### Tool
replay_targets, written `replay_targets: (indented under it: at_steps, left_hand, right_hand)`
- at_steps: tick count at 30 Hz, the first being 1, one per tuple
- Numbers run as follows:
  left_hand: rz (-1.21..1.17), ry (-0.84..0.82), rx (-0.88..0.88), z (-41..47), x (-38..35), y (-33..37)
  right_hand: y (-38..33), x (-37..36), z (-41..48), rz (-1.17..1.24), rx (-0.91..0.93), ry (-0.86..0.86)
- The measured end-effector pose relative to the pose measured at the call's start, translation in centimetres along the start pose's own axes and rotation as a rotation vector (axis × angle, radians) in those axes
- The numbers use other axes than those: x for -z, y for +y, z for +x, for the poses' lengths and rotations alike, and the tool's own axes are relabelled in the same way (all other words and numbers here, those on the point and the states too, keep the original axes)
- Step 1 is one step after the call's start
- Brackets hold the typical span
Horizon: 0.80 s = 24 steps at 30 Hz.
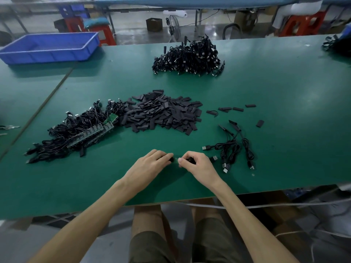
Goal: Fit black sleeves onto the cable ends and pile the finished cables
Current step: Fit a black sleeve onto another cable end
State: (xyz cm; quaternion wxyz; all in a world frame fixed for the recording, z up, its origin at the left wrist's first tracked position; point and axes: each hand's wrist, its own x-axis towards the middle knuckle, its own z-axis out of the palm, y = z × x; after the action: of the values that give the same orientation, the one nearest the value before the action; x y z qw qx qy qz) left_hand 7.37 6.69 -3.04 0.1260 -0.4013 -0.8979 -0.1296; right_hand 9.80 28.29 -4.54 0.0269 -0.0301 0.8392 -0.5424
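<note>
Green table (275,95) holds a heap of loose sleeves (163,112) mid-surface, bare cables (76,133) to its left. Near the front edge, left hand (152,165) pinches a sleeve (171,159) — right hand (198,165) pinches the cable end (190,160), fingers curled, tips almost touching.

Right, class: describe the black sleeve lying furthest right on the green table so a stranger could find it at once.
Start at the green table and find the heap of black sleeves in its middle. Look right to the small bunch of cables near the front edge. The lone sleeve lies beyond that bunch: it touches nothing and sits further right than any other sleeve.
</note>
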Motion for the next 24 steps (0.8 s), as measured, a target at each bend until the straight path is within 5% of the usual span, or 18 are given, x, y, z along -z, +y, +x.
replay_targets:
  at_steps: [10, 24]
  left_hand:
    - [0.054, -0.174, -0.097, 0.7, 0.5, 0.7]
    - [0.052, -0.121, -0.169, 1.2, 0.9, 1.5]
  right_hand:
    - [0.2, 0.3, 0.1, 0.01, -0.012, -0.058]
    - [0.2, 0.8, 0.2, 0.03, -0.035, -0.1]
